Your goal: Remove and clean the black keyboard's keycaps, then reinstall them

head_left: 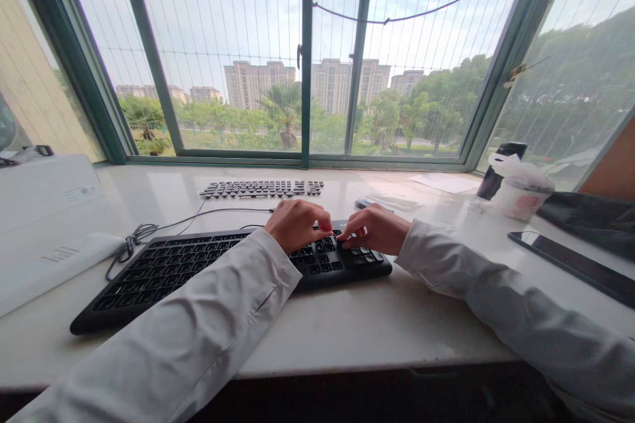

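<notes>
A black keyboard [173, 268] lies at a slant on the white sill. Most of its key places are bare sockets, while some keycaps sit at the number pad on its right end. Over that right part, my left hand [297, 221] has thumb and forefinger pressed together, fingertips low at the keys. Close beside it, my right hand [377, 228] bends its fingers in a pinch above the number pad. Whatever either hand grips is too small or hidden to make out. Loose black keycaps [258, 189] are laid out in rows behind the keyboard.
A cable [131, 244] lies coiled left of the keyboard, near a white box [44, 192]. Small metal tools or clear packaging [367, 201] lie behind my right hand. To the right are paper [441, 182], a bagged cup [520, 192], a dark bottle [496, 175] and a phone [580, 264].
</notes>
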A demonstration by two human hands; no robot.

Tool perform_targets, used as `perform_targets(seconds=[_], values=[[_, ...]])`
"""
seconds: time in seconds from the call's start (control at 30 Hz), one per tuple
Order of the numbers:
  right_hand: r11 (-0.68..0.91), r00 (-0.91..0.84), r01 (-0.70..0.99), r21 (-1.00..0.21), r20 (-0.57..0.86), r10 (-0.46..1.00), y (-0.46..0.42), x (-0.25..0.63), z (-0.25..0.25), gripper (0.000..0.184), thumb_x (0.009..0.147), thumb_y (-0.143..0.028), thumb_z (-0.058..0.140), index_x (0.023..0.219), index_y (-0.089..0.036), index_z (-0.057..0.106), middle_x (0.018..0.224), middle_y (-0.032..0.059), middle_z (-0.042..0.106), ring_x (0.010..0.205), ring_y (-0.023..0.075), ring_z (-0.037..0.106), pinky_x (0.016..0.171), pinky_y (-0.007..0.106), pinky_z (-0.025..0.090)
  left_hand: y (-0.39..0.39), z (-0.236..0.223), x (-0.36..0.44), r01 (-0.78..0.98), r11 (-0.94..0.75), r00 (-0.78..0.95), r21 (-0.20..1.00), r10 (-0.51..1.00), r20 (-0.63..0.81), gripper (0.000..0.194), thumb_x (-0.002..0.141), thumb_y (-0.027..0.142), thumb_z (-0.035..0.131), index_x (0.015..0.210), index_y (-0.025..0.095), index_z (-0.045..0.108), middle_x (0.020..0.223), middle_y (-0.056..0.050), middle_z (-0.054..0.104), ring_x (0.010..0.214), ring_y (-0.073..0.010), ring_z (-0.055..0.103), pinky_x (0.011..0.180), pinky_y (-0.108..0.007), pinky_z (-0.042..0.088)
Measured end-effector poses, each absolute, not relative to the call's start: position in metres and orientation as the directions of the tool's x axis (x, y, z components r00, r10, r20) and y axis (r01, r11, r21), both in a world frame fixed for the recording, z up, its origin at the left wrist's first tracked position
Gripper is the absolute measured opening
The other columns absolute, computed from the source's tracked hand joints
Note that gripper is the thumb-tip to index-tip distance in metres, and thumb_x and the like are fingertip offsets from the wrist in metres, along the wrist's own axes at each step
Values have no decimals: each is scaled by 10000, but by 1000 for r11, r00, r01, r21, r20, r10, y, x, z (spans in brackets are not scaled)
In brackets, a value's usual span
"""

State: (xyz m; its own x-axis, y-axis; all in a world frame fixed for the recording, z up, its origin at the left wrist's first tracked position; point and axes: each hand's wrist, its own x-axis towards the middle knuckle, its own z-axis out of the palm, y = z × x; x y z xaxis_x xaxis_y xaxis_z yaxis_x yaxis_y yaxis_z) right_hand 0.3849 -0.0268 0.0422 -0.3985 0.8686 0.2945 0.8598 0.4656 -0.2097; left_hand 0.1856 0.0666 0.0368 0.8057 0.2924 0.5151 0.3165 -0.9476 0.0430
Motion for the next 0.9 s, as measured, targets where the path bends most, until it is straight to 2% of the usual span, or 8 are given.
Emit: perform_targets(seconds=[0.33, 0.47, 0.6, 0.73, 0.9], values=[[394, -314, 875, -281, 289, 904, -27, 385, 42, 163, 731, -332, 707, 823, -226, 790, 613, 6, 656, 535, 89, 515, 565, 212, 384, 66, 39, 185, 324, -945, 797, 37, 294, 528, 77, 784, 351, 661, 769, 304, 720, 814, 97, 721, 747, -114, 645, 588, -221, 333], [408, -335, 882, -233, 298, 894, -29, 384, 47, 120, 741, -282, 697, 800, -232, 788, 574, -7, 627, 518, 79, 508, 570, 204, 389, 66, 38, 185, 315, -948, 802, 37, 287, 525, 76, 785, 359, 663, 767, 308, 717, 804, 105, 717, 746, -111, 644, 584, -222, 322], [451, -396, 880, -149, 293, 870, -30, 383, 48, 129, 765, -255, 677, 834, -247, 785, 627, 7, 659, 564, 94, 555, 599, 211, 400, 67, 37, 185, 311, -950, 801, 33, 281, 528, 107, 784, 380, 665, 771, 292, 724, 800, 82, 721, 734, -116, 644, 566, -224, 308], [471, -419, 865, -171, 269, 867, -29, 384, 44, 135, 774, -261, 677, 857, -223, 777, 706, 25, 698, 637, 112, 599, 648, 217, 424, 68, 36, 185, 310, -950, 804, 27, 277, 527, 86, 782, 373, 670, 775, 304, 721, 801, 93, 719, 733, -114, 641, 577, -221, 313], [448, -388, 873, -193, 283, 877, -28, 384, 43, 121, 761, -219, 681, 839, -229, 772, 669, 4, 669, 597, 95, 562, 629, 211, 410, 67, 36, 186, 316, -948, 800, 26, 281, 530, 92, 790, 378, 664, 774, 306, 720, 795, 92, 716, 724, -116, 635, 575, -223, 308]])
